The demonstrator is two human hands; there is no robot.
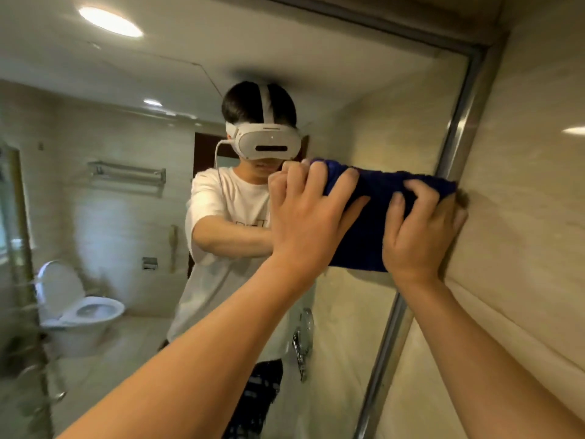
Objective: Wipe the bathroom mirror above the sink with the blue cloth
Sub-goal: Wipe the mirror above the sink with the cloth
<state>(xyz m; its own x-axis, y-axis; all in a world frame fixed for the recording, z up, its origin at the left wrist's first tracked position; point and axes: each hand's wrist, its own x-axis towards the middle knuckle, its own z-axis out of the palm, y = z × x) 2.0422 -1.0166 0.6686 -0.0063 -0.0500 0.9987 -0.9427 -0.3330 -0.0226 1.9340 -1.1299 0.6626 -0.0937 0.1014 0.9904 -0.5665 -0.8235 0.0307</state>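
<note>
The blue cloth (pixel 367 223) is pressed flat against the bathroom mirror (pixel 126 217), near the mirror's right metal edge. My left hand (pixel 304 213) grips the cloth's left end, fingers curled over its top edge. My right hand (pixel 421 229) holds the cloth's right end, right beside the mirror frame (pixel 456 147). Both arms reach up from the lower part of the view. The sink is out of view.
The beige tiled wall (pixel 522 217) stands directly right of the mirror frame. The mirror reflects a person wearing a white headset, a toilet (pixel 79 312), a towel rack (pixel 126 174) and a ceiling lamp (pixel 109 20).
</note>
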